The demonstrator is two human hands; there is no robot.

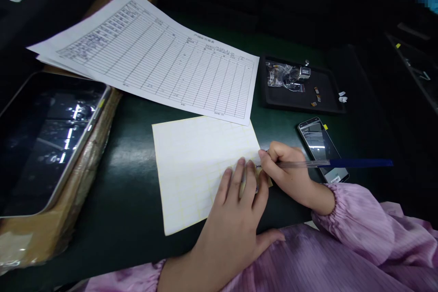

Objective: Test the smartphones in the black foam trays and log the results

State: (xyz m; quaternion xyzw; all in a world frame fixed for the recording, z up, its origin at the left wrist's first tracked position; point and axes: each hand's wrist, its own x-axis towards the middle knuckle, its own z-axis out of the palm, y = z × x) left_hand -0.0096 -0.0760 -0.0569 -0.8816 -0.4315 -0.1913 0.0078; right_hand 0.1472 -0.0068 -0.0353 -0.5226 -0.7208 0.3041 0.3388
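Note:
A pale sheet with a yellow grid (188, 169) lies on the dark green table. My left hand (236, 210) rests flat on its lower right part, fingers spread. In my right hand (287, 169) a pen (301, 164) is pinched, its blue end (362, 163) sticking out to the right. The pen's tip is at the sheet's right edge, close to my left fingertips. Some dark marks show between my left fingers, too covered to make out. A printed form (164, 59) with a ruled table overlaps the sheet's top edge.
A tablet-like device (44, 137) sits on a cardboard box (68, 219) at the left. At the right, a black tray (304, 102) holds small bagged parts (278, 75) and several tiny components (318, 98). A phone (316, 139) lies below the tray, partly behind my right hand.

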